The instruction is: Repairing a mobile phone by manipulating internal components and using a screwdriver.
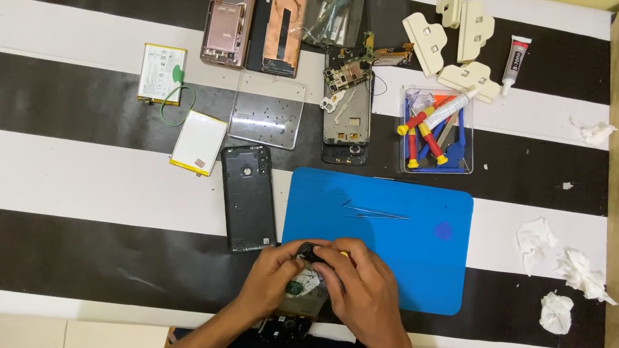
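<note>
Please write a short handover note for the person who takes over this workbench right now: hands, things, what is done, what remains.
Left hand and right hand: both grip an opened phone at the near table edge, fingers on a small dark part at its top.
Black back cover lies off, left of the blue mat. Tweezers rest on the mat. Tool tray sits behind it.
Done: cover removed.
Left: the phone is open, cover not refitted.

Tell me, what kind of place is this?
Probably a phone repair bench: opened phones lie at the table's far edge, a clear tray of screwdrivers stands by a blue work mat, and tweezers rest on it.
</note>
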